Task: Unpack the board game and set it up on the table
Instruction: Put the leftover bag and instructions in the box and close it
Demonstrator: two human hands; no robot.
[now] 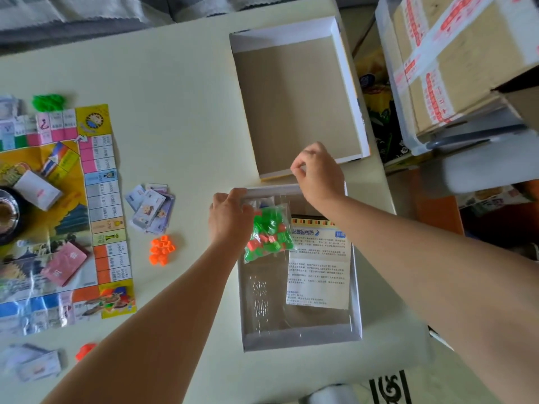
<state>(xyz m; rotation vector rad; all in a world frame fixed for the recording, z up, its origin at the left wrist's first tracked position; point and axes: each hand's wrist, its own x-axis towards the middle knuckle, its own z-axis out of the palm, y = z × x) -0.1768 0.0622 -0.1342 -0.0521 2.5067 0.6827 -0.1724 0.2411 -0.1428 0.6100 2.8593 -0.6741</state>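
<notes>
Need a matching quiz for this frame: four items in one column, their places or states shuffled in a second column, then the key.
Things:
1. bag of green and red pieces
2. instruction sheet
3. pile of orange pieces
4. far box half

Places or states:
A. loose on the table, right of the game board
B. empty, open side up
C. held up by the left hand and right hand
D. lying flat in the near box tray

Pairs: 1-C, 2-D, 3-A, 4-B
</notes>
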